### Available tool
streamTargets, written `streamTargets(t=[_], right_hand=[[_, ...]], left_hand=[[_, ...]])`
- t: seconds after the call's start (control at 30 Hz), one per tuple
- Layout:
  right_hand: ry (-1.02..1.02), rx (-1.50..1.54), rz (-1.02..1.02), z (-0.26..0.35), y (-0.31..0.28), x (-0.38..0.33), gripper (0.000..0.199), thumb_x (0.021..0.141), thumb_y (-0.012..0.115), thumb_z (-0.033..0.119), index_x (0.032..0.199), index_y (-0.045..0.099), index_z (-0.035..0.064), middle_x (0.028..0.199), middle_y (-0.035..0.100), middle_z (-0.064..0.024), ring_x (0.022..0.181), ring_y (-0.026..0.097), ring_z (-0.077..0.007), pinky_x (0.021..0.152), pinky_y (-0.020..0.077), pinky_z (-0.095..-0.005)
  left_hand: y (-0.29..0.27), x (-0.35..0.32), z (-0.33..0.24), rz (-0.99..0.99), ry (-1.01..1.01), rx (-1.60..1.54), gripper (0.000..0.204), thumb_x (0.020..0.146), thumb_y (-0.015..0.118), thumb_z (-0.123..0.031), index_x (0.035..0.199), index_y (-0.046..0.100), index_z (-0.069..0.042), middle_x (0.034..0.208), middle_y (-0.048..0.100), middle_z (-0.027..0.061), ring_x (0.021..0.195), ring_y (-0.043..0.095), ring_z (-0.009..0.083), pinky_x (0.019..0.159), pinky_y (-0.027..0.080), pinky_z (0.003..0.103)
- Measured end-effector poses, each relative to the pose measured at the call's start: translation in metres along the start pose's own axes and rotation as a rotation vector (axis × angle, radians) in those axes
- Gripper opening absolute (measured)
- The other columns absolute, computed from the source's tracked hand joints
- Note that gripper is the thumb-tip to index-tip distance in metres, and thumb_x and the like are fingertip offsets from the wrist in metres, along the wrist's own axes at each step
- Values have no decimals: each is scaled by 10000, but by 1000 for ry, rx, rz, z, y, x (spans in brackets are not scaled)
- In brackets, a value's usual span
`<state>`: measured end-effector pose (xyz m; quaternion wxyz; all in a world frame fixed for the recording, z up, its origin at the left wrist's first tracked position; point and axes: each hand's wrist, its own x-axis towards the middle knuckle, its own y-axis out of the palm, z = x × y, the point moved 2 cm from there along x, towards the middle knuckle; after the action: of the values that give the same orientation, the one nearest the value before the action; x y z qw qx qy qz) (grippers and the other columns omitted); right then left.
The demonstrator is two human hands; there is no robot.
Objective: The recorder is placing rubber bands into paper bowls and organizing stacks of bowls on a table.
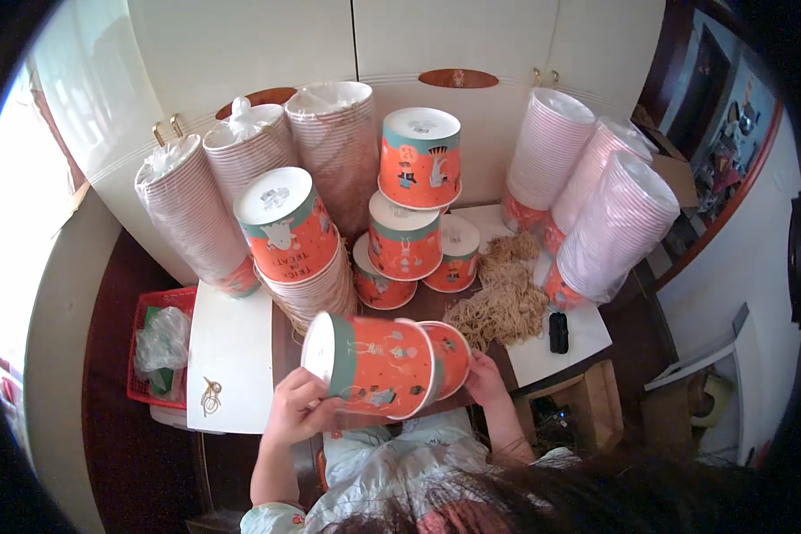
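In front of my lap I hold two orange paper buckets with printed figures, lying sideways. The nearer paper bucket [384, 365] has a green band and a white base turned left. My left hand [297, 405] is closed on it by its base end. A second paper bucket [450, 356] shows past its rim on the right, partly inside or behind it; I cannot tell which. My right hand [487, 378] grips that one's edge. Just beyond is an upside-down bucket stack [307, 289] with beige strands around it. A tangled heap of beige twine [507, 294] lies right of centre.
Several upturned buckets [407, 236] are piled mid-table. Tall plastic-wrapped bucket stacks [334, 133] stand at the back left, with more wrapped stacks [614, 222] at right. A black case [558, 332], a gold-coloured cord [211, 397], a red basket [138, 356] and a cardboard box [601, 400] are nearby.
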<state>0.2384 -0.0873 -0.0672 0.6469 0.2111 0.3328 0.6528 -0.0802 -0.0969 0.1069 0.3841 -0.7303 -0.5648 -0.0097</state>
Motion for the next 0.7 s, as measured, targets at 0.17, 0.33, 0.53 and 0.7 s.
streamTargets(t=[0.17, 0.33, 0.53, 0.7], right_hand=[[-29, 105, -115, 4, -33, -6, 281, 876, 469, 158, 1108, 501, 3, 1077, 574, -106, 971, 567, -219, 834, 466, -360], [51, 102, 7, -3, -50, -15, 325, 862, 497, 212, 1094, 507, -16, 1071, 575, -120, 970, 565, -226, 844, 458, -369], [98, 83, 62, 2, -62, -27, 340, 854, 510, 240, 1072, 521, -21, 1010, 597, -126, 906, 585, -227, 824, 465, -356], [41, 95, 144, 6, -64, -31, 363, 843, 522, 212, 1093, 496, -50, 1047, 579, -144, 924, 578, -221, 829, 462, -350]], left_hand=[[-20, 41, -24, -143, 252, 70, 192, 608, 702, -56, 681, 524, -47, 753, 514, 65, 620, 509, 214, 534, 407, 295], [-16, 64, -29, -165, 258, 127, 199, 614, 707, -66, 709, 534, -42, 804, 518, 74, 678, 529, 226, 571, 435, 324], [0, 69, -32, 75, 243, 458, 185, 657, 676, -163, 734, 542, -61, 784, 535, 42, 715, 540, 231, 613, 456, 343], [13, 29, 6, 299, 86, 717, 129, 702, 610, -196, 714, 552, -81, 746, 529, 48, 753, 543, 222, 650, 461, 355]])
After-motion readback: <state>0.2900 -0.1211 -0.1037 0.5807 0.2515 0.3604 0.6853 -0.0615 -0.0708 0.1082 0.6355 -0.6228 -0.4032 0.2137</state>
